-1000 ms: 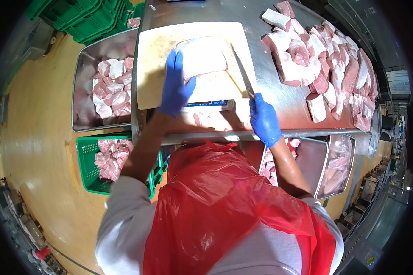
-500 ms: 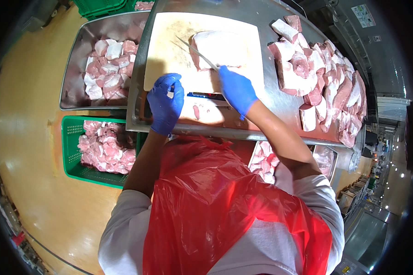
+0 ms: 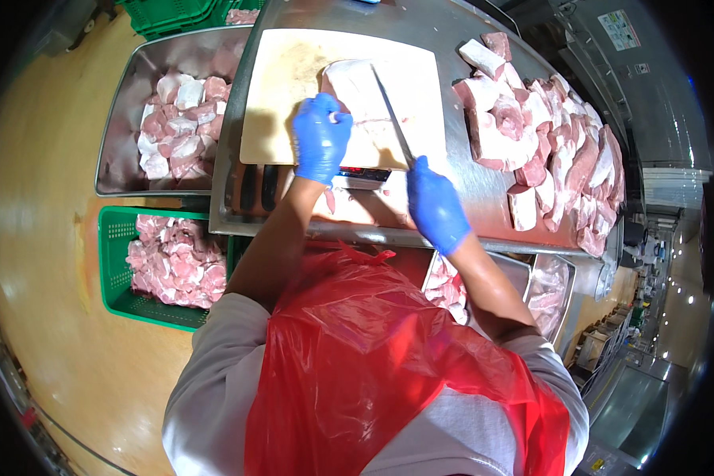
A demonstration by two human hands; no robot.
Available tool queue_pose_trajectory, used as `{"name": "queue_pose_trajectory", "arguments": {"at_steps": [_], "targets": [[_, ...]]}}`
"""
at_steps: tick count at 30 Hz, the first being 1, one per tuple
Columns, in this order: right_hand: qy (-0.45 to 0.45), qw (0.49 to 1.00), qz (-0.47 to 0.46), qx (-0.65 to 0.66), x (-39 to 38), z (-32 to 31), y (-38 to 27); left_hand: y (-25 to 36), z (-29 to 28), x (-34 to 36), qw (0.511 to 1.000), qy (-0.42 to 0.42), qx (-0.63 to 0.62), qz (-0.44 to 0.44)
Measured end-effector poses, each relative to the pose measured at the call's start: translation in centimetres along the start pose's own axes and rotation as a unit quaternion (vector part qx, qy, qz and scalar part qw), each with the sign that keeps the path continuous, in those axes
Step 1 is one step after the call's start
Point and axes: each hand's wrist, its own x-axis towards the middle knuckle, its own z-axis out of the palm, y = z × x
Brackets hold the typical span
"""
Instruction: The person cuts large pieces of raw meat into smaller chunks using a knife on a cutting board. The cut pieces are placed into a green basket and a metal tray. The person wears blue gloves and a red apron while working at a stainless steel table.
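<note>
"Checking the right hand (image 3: 436,205) from my end: what have its fingers got?"

"A narrow-bladed knife (image 3: 390,111). I see the blue-gloved fingers wrapped around its handle, the blade slanting away and leftward over the pork slab (image 3: 347,83). I can't tell whether the edge touches the meat."

"And the left hand (image 3: 321,141)?"

"Gloved in blue too, fingers curled inward, right at the slab's near left corner. I can't make out whether they pinch the meat or are just clenched beside it."

"Where do I find the slab itself?"

"On the cream cutting board (image 3: 282,59), around its middle, pale side up. That board is over the steel worktop (image 3: 317,14), and a digital display (image 3: 365,174) glows red at its near edge, between the two hands."

"What else is on my feed?"

"To the right I have a heap of pork cuts (image 3: 504,119) on the worktop, well apart from the board. To the left, a steel tub (image 3: 123,163) carries pork chunks (image 3: 181,131), and nearer the body a green crate (image 3: 117,274) holds pork trimmings (image 3: 178,266). Two dark, slim objects (image 3: 270,188) lie by the board's near left corner, too shadowed for me to name."
</note>
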Motion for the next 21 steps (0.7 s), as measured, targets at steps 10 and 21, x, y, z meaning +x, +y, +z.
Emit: {"name": "queue_pose_trajectory", "arguments": {"at_steps": [10,21], "targets": [[-0.027,0.997,0.073,0.028,12.0,3.2,-6.6,-1.0,-2.5,0.4,0.997,-0.052,0.034,-0.049],[-0.228,0.96,0.082,-0.141,-3.9,-1.7,-1.9,-3.3,-12.3,1.3,0.979,-0.116,-0.04,-0.165]]}}
